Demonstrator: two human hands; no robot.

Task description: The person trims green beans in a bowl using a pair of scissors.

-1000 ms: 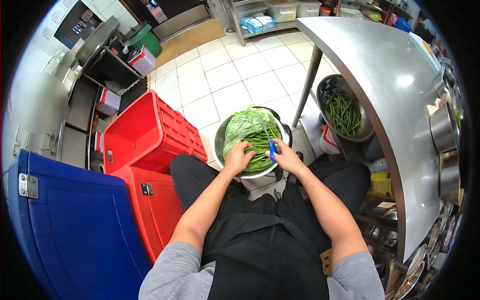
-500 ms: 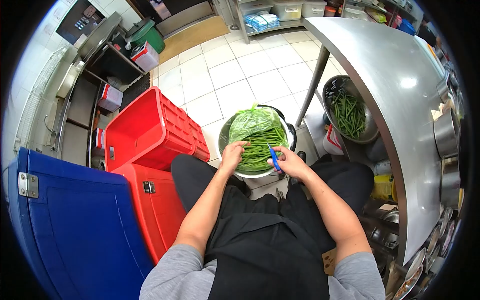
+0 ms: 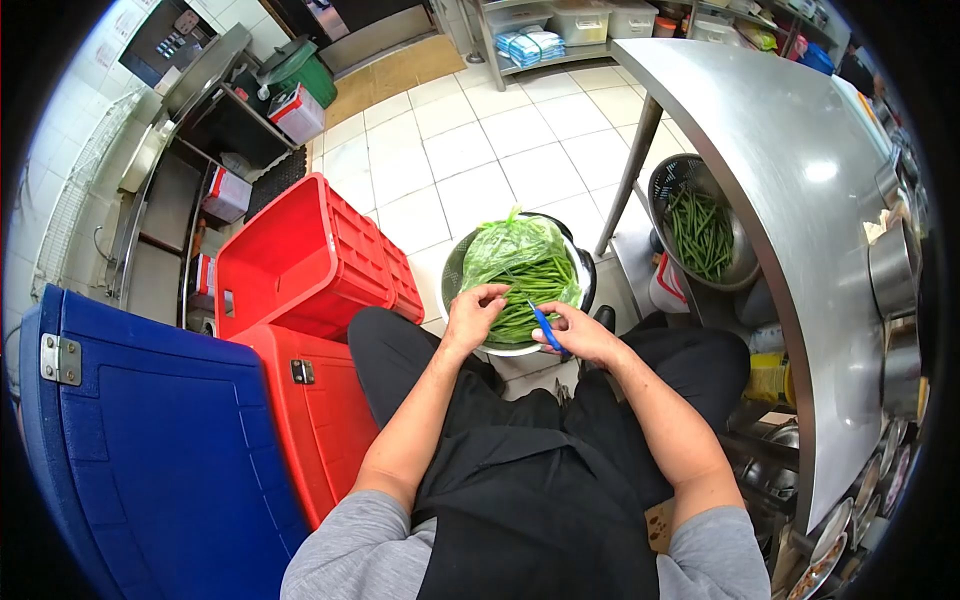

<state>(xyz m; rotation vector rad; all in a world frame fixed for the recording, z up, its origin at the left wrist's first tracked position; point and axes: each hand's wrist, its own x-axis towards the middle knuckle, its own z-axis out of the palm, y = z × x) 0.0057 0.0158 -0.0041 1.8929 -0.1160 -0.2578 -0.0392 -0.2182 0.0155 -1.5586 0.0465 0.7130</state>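
A perforated colander [image 3: 452, 270] sits between my knees with long green beans [image 3: 540, 277] in it. A crumpled, see-through green plastic bag [image 3: 512, 245] covers the beans at the far side. My left hand [image 3: 474, 316] is over the near left of the beans, thumb and fingertips brought together; I cannot tell what is between them. On the right, my right hand [image 3: 585, 335] grips a slim blue-handled tool [image 3: 549, 332], its thin tip pointing up and left over the beans. The two hands are a short way apart.
Another colander [image 3: 745, 262] of green beans stands under the steel table [image 3: 745, 110] at right. Red crates [image 3: 345, 270], a red box [image 3: 290, 385] and a large blue box [image 3: 160, 430] crowd my left side. Pale floor tiles [image 3: 470, 150] stretch ahead.
My left hand has shifted slightly right and its fingers have curled in. The right hand and blue-handled tool have moved a little down. The camera view has shifted slightly.
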